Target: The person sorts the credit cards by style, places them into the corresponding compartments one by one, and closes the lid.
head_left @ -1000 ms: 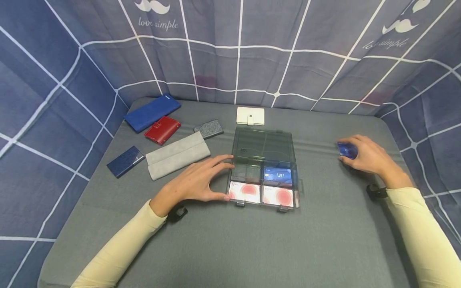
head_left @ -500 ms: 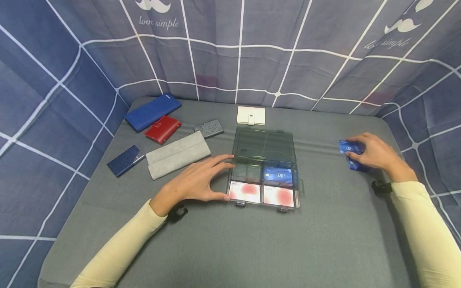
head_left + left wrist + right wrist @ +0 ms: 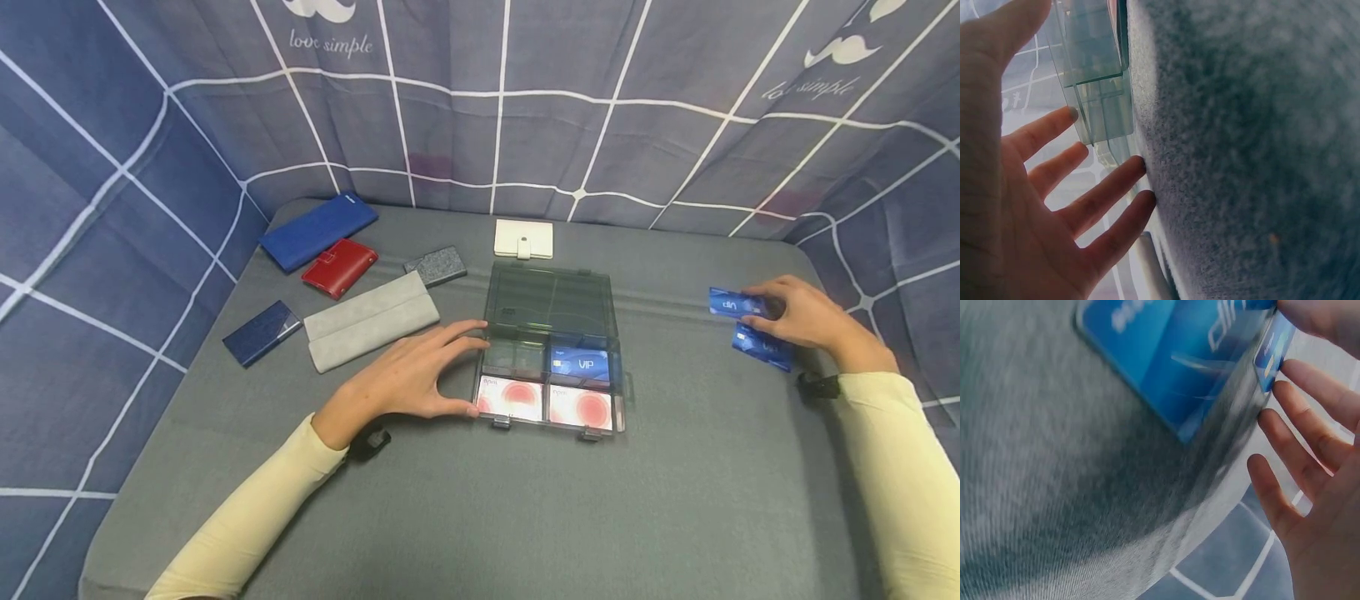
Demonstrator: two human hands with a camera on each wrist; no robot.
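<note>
Far right, your right hand [image 3: 812, 313] pinches a rectangular blue card [image 3: 729, 303]; left wrist alone shows your splayed left hand [image 3: 1050, 231] palm-on.

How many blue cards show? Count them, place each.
3: one card inside the box, back right; a second card in the right hand; a third card on the table. More may lie underneath.

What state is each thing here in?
Smoky transparent plastic box: open, lid folded back.
Red and white cards: lying in the box.
Blue rectangular VIP card: lying in the box.
Second blue rectangular card: pinched by the right hand.
Third blue rectangular card: lying flat nearby.
White rectangular strap wallet: closed.
Red rectangular wallet: closed.
Long blue wallet: closed.
Long pale grey wallet: closed.
Navy rectangular case: closed.
Speckled grey case: closed.
</note>
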